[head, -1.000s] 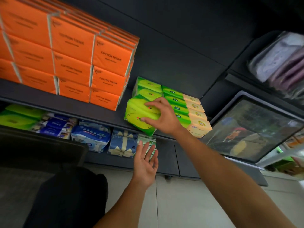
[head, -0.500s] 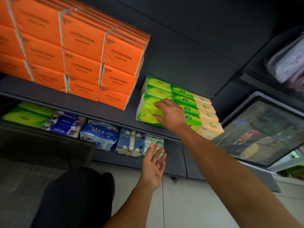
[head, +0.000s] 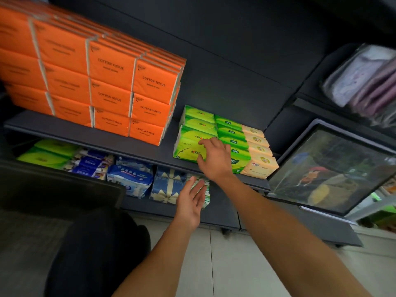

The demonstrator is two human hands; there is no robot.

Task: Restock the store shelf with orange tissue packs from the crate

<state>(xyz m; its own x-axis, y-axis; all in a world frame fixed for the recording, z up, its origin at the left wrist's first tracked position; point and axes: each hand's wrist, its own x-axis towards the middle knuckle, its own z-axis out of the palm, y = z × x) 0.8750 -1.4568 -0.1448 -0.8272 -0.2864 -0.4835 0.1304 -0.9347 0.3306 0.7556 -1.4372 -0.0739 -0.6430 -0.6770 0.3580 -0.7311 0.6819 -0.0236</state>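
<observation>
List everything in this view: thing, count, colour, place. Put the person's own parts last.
orange tissue packs: many, count unclear, orange; stacked three high on the left of the upper shelf.
lime green packs: several, lime green; upper shelf, right of the orange stack.
dark green packs: a row, green; right of the lime ones.
cream packs: a row, pale cream; right end of the shelf.
blue and white packs: several; lower shelf.
bow-print pack: one, blue with a cream bow; lower shelf.
picture panel: one, dark frame; right.
left hand: fingers straight, holds nothing.
right hand: touches the front lime green pack.
</observation>
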